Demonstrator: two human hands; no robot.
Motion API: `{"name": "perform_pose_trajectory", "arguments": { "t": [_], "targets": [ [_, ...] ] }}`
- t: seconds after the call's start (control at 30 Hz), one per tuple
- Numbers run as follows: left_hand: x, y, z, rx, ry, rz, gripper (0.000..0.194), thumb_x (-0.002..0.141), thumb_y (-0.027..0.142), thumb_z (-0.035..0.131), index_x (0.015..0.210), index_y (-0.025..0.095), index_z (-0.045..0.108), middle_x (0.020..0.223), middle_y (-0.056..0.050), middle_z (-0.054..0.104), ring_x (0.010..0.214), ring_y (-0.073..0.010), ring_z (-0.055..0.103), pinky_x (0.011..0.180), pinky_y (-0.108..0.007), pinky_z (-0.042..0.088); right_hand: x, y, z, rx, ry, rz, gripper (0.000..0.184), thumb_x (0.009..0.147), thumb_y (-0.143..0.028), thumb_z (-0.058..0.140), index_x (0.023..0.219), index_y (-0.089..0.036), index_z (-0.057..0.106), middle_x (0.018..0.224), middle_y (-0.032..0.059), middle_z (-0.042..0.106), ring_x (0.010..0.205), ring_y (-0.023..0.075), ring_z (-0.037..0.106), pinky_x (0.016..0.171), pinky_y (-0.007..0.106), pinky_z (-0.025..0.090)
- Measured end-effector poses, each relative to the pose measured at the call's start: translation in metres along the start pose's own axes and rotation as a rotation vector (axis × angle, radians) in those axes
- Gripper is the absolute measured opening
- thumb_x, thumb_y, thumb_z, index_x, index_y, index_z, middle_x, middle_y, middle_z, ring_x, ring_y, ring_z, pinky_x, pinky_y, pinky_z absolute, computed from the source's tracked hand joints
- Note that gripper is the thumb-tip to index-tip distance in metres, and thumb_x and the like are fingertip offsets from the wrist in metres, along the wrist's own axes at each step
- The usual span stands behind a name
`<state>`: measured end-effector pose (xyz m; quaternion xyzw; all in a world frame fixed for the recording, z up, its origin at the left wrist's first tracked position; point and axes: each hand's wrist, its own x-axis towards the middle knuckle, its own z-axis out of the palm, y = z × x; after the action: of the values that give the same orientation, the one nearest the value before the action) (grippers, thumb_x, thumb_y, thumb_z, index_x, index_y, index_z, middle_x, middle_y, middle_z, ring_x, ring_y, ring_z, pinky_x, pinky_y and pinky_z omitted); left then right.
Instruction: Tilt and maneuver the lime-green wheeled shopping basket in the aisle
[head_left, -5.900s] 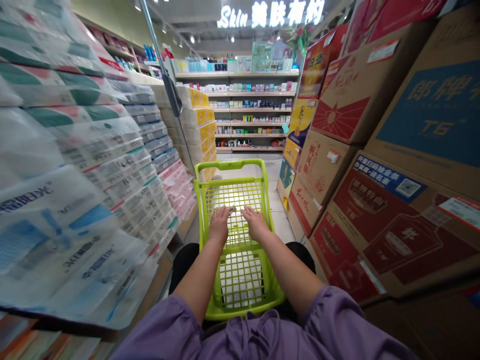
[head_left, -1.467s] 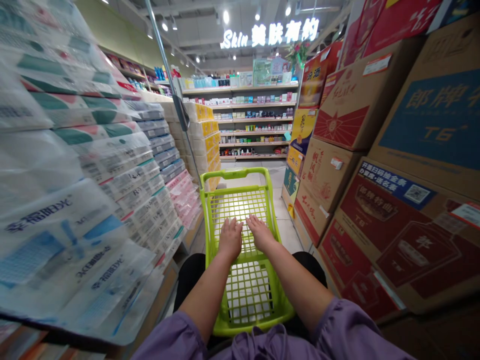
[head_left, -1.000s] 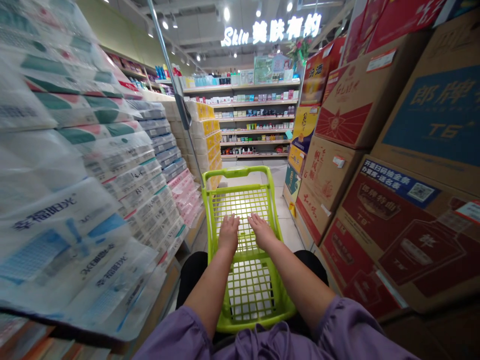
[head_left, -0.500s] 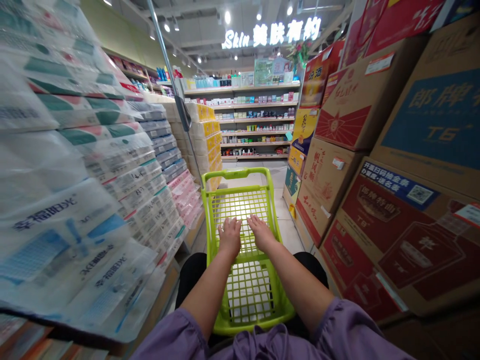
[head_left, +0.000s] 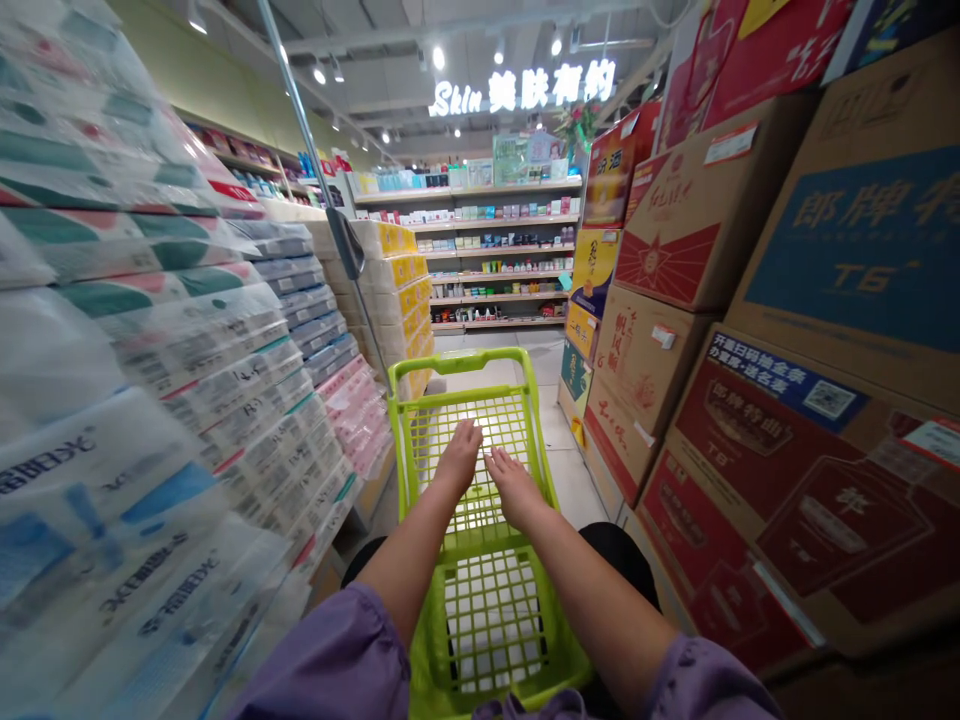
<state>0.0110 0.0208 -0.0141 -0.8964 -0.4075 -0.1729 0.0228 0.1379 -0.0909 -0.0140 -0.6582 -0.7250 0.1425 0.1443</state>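
Note:
A lime-green plastic shopping basket (head_left: 427, 630) with grid walls sits between my knees, its handle (head_left: 480, 358) at the far end. Nothing shows inside it. Over the upper grid is my left hand (head_left: 459, 460), fingers stretched out and holding nothing. Just right of it and slightly nearer to me, my right hand (head_left: 514, 488) is also flat, with fingers extended. The two hands are close but apart. Whether either one touches the grid, I cannot tell.
Wrapped tissue packs (head_left: 247, 390) are stacked along the left. Printed cartons (head_left: 652, 350) form a wall on the right. A metal pole (head_left: 300, 110) slants down behind the basket's left side. Across the tiled aisle (head_left: 551, 385) stand stocked shelves (head_left: 495, 225).
My left hand has moved forward and toward my right hand, turning its fingers to the right. The view has tilted and shifted slightly. Both hands stay over the basket.

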Motion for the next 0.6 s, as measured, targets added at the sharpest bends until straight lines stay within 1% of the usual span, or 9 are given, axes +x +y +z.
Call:
{"name": "perform_pose_trajectory", "arguments": {
  "t": [0.03, 0.1, 0.17, 0.23, 0.3, 0.4, 0.43, 0.47, 0.6],
  "targets": [
    [0.001, 0.003, 0.000, 0.014, -0.030, 0.067, 0.058, 0.081, -0.006, 0.037, 0.134, 0.015, 0.045, 0.151, -0.013, 0.036, 0.144, -0.0230, 0.024, 0.114, -0.045, 0.032, 0.000, 0.000, 0.000, 0.000, 0.003, -0.001, 0.103, 0.056, 0.020, 0.038, 0.150, -0.018, 0.021, 0.158, 0.0099, 0.011, 0.146, 0.0192, 0.007, 0.119, 0.040, 0.013],
    [0.002, 0.004, -0.004, 0.067, -0.046, 0.059, 0.056, 0.082, -0.004, 0.037, 0.134, 0.016, 0.046, 0.150, -0.012, 0.038, 0.143, -0.0224, 0.026, 0.114, -0.043, 0.031, 0.000, 0.001, 0.000, 0.011, 0.012, -0.004, 0.102, 0.057, 0.020, 0.039, 0.150, -0.019, 0.022, 0.158, 0.0098, 0.011, 0.146, 0.0192, 0.007, 0.119, 0.040, 0.013],
    [0.001, 0.000, -0.012, 0.140, -0.013, -0.093, 0.052, 0.085, -0.001, 0.036, 0.134, 0.015, 0.047, 0.148, -0.015, 0.040, 0.141, -0.0254, 0.030, 0.114, -0.047, 0.031, 0.000, 0.002, 0.000, 0.031, 0.019, -0.008, 0.101, 0.058, 0.020, 0.038, 0.150, -0.019, 0.023, 0.158, 0.0094, 0.012, 0.146, 0.0186, 0.007, 0.119, 0.040, 0.013],
    [-0.001, -0.004, -0.018, 0.178, 0.001, -0.180, 0.052, 0.086, 0.001, 0.035, 0.136, 0.015, 0.046, 0.147, -0.018, 0.040, 0.140, -0.0295, 0.032, 0.111, -0.053, 0.032, 0.000, 0.001, 0.000, 0.046, 0.014, -0.005, 0.102, 0.057, 0.020, 0.038, 0.150, -0.020, 0.023, 0.158, 0.0087, 0.012, 0.146, 0.0182, 0.007, 0.119, 0.040, 0.013],
    [-0.005, -0.005, -0.021, 0.190, -0.040, -0.115, 0.056, 0.084, 0.000, 0.038, 0.137, 0.017, 0.045, 0.148, -0.016, 0.040, 0.140, -0.0311, 0.031, 0.111, -0.054, 0.032, 0.000, 0.000, -0.001, 0.048, 0.006, 0.000, 0.101, 0.057, 0.020, 0.037, 0.150, -0.019, 0.023, 0.158, 0.0090, 0.012, 0.146, 0.0182, 0.007, 0.119, 0.039, 0.012],
    [-0.011, -0.006, -0.023, 0.197, -0.115, 0.083, 0.062, 0.081, -0.001, 0.042, 0.139, 0.020, 0.045, 0.148, -0.009, 0.043, 0.142, -0.0309, 0.026, 0.114, -0.052, 0.029, -0.001, -0.001, -0.002, 0.032, 0.003, 0.003, 0.099, 0.059, 0.020, 0.037, 0.150, -0.016, 0.023, 0.158, 0.0104, 0.011, 0.146, 0.0189, 0.007, 0.120, 0.038, 0.011],
    [-0.012, -0.008, -0.025, 0.201, -0.115, 0.094, 0.064, 0.080, -0.002, 0.042, 0.139, 0.021, 0.044, 0.147, -0.008, 0.044, 0.142, -0.0311, 0.026, 0.115, -0.051, 0.028, -0.001, -0.001, -0.002, 0.028, 0.003, 0.002, 0.099, 0.059, 0.020, 0.038, 0.150, -0.016, 0.022, 0.158, 0.0102, 0.010, 0.146, 0.0189, 0.006, 0.120, 0.038, 0.011],
    [-0.012, -0.012, -0.027, 0.206, -0.105, 0.051, 0.065, 0.079, -0.002, 0.042, 0.140, 0.021, 0.044, 0.147, -0.008, 0.044, 0.142, -0.0312, 0.026, 0.115, -0.051, 0.028, -0.001, -0.001, -0.002, 0.027, 0.002, 0.001, 0.100, 0.058, 0.020, 0.038, 0.150, -0.017, 0.022, 0.158, 0.0096, 0.010, 0.146, 0.0188, 0.006, 0.120, 0.038, 0.011],
    [-0.016, -0.030, -0.036, 0.220, -0.069, -0.263, 0.067, 0.078, -0.005, 0.038, 0.142, 0.016, 0.041, 0.148, -0.013, 0.042, 0.141, -0.0315, 0.029, 0.114, -0.049, 0.030, 0.000, 0.001, -0.001, 0.038, -0.017, 0.000, 0.107, 0.055, 0.020, 0.037, 0.151, -0.023, 0.019, 0.159, 0.0063, 0.008, 0.146, 0.0177, 0.004, 0.119, 0.039, 0.011]
  ]
}}
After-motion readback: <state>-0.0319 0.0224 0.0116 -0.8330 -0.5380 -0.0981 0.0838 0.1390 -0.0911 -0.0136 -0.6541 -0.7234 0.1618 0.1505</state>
